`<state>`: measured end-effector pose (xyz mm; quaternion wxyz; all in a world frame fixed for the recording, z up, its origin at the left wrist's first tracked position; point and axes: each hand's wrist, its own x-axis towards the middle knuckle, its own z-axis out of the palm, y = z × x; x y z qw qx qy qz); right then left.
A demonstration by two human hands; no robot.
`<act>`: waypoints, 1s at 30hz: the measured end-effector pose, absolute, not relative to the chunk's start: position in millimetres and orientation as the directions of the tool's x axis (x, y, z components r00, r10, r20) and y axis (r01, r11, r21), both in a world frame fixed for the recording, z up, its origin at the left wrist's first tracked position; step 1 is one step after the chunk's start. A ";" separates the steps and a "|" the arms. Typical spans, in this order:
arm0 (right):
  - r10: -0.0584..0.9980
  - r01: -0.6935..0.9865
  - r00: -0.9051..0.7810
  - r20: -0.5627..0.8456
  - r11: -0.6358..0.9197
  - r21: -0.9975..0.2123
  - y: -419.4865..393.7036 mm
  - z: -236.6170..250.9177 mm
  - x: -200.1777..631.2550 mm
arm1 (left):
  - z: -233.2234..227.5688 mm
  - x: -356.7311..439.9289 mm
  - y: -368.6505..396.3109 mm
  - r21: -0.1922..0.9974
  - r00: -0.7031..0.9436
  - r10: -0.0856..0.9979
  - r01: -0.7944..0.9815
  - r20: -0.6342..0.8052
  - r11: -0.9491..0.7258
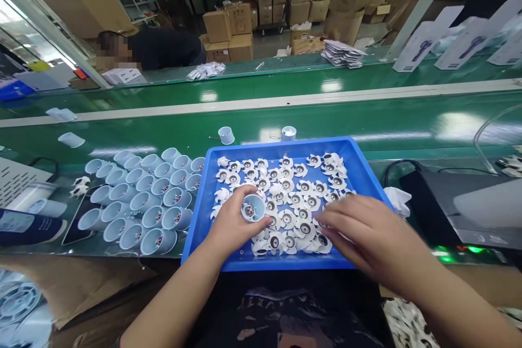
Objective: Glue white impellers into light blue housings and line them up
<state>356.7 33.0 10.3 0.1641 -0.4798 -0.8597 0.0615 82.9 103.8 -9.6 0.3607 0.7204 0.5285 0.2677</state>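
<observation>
My left hand grips a light-blue cylindrical housing, its open end up, over the left part of a blue tray. The tray holds several white fan impellers lying loose. My right hand rests palm down on the impellers at the tray's right side, fingers reaching into the pile; whether it grasps one is hidden.
Several light-blue housings lie on their sides left of the tray. Two more stand upright on the green conveyor behind it. A black device sits to the right. A person leans over beyond the belt, among cardboard boxes.
</observation>
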 end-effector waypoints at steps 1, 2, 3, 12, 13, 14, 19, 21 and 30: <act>0.844 0.802 -0.516 0.146 0.536 -0.261 41.9 4.8 347.3 | -9.4 82.3 103.0 0.801 0.302 0.953 0.569 0.004 -0.183; 0.839 0.802 -0.540 0.067 0.537 -0.262 50.5 -1.3 339.8 | -9.2 81.5 102.2 0.801 0.308 0.951 0.570 0.000 -0.185; 0.831 0.802 -0.556 -0.003 0.535 -0.264 58.1 -7.3 334.3 | -9.2 80.8 101.4 0.800 0.316 0.949 0.570 -0.004 -0.186; 0.849 0.851 -0.518 -0.109 0.498 -0.165 57.3 -13.9 346.5 | -13.7 76.3 97.8 0.812 0.331 0.943 0.545 0.020 -0.208; 0.835 0.842 -0.535 -0.130 0.514 -0.165 53.0 -12.4 349.7 | -13.6 76.7 97.4 0.820 0.321 0.947 0.533 0.032 -0.208; 0.825 0.837 -0.545 -0.152 0.522 -0.166 49.3 -11.1 351.9 | -13.3 77.5 97.1 0.830 0.314 0.948 0.515 0.049 -0.214; 0.885 0.917 -0.397 -0.243 0.377 -0.128 45.2 -7.8 344.7 | -11.2 82.3 96.8 0.856 0.363 0.923 0.430 0.127 -0.287; 0.909 0.947 -0.322 -0.263 0.306 -0.099 48.8 -6.6 335.6 | -12.0 81.9 97.6 0.840 0.401 0.904 0.434 0.145 -0.327; 0.973 0.949 -0.226 -0.051 0.208 -0.236 51.1 11.4 312.5 | -11.4 77.1 86.6 0.713 0.449 0.809 0.416 0.379 -0.565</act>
